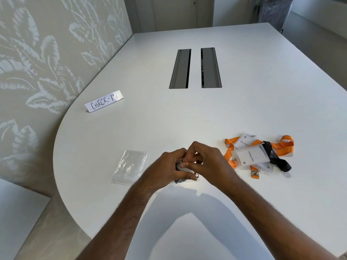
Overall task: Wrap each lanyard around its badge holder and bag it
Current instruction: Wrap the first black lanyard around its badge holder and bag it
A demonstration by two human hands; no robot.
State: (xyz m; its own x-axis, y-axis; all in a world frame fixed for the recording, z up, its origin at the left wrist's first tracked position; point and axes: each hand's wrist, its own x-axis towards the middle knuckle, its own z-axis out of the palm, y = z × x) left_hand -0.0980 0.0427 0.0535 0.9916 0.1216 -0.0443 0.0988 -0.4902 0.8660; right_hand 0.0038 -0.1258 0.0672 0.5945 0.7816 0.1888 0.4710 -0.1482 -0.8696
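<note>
Head view, single frame. Both hands meet over the near centre of the white table, just above its surface. Left hand: fingers curled around a badge holder, a clear sleeve with a white card inside; only a small part shows between the two hands. Right hand: fingers bent inward, tips pinching at the top of the same holder, knuckles up. A dark strip, apparently a black lanyard, shows under the left hand at the holder's lower edge, and a small metal clip sticks out beside it; how far the strap is wound around the holder cannot be told, the hands cover it. Left of the hands, flat on the table and near but not touching the left wrist: a stack of clear plastic bags, crinkled, glossy. Right of the hands, apart from them: a loose pile of badge holders with orange lanyards and one black strap tangled over and under them; an orange end with a metal clasp points toward the near edge. Far left on the table: a folded paper tent sign, hand-lettered "CHECK-IN", standing upright. Mid-table, farther back: two long grey cable slots, side by side. A leaf-patterned wall borders the table's left side.
</note>
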